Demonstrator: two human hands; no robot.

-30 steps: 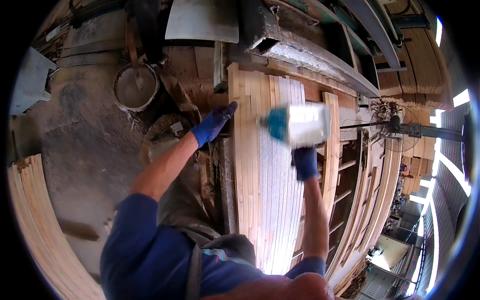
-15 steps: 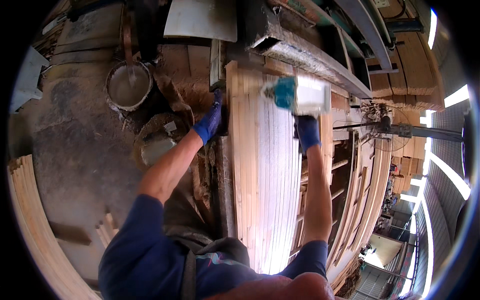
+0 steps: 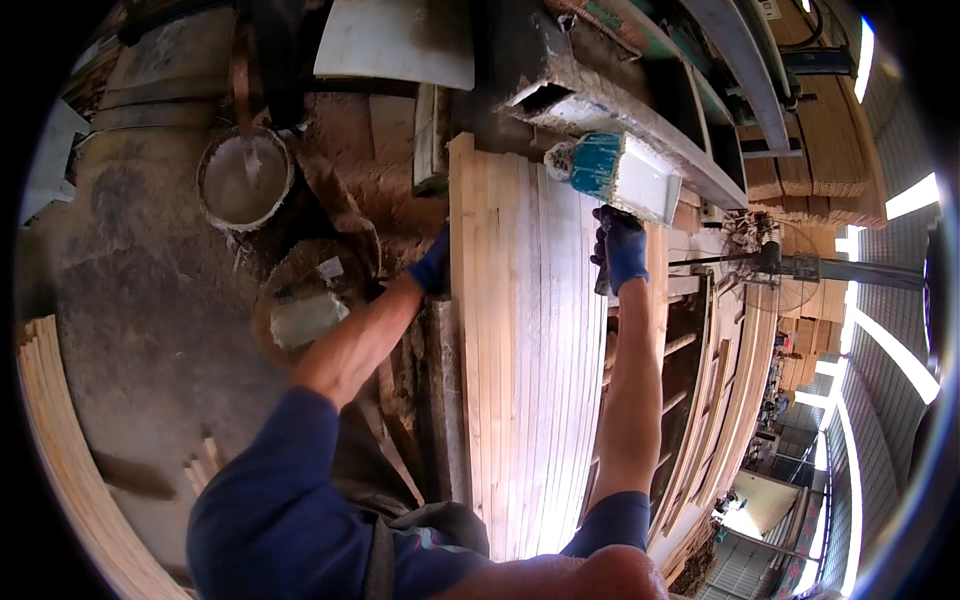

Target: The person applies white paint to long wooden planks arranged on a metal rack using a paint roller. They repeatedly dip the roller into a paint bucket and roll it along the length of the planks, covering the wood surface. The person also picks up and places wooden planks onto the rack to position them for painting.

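In blue gloves, my hands are on either side of a long row of pale wooden strips (image 3: 500, 330) lying side by side, the right-hand ones coated whitish and shiny. My right hand (image 3: 622, 245) is closed at the strips' far right, fingers curled round what looks like a dark handle. Just beyond it is a glue roller (image 3: 640, 180) with a white box-like body and a teal, smeared end, tilted over the far end of the strips. My left hand (image 3: 433, 265) is at their left edge, its fingers hidden by the edge.
A bucket of whitish liquid (image 3: 245, 180) with a stick in it stands on the floor at left. Nearby is a second, crusted container (image 3: 305, 310). A grimy metal machine frame (image 3: 600, 100) borders the far end. A stand fan (image 3: 780, 262) and stacked boards (image 3: 815, 130) are at right.
The glue roller has moved right and slightly away, and it is less blurred. My right hand moved a little the same way. My left hand slipped lower along the strips' left edge, its fingers now hidden.
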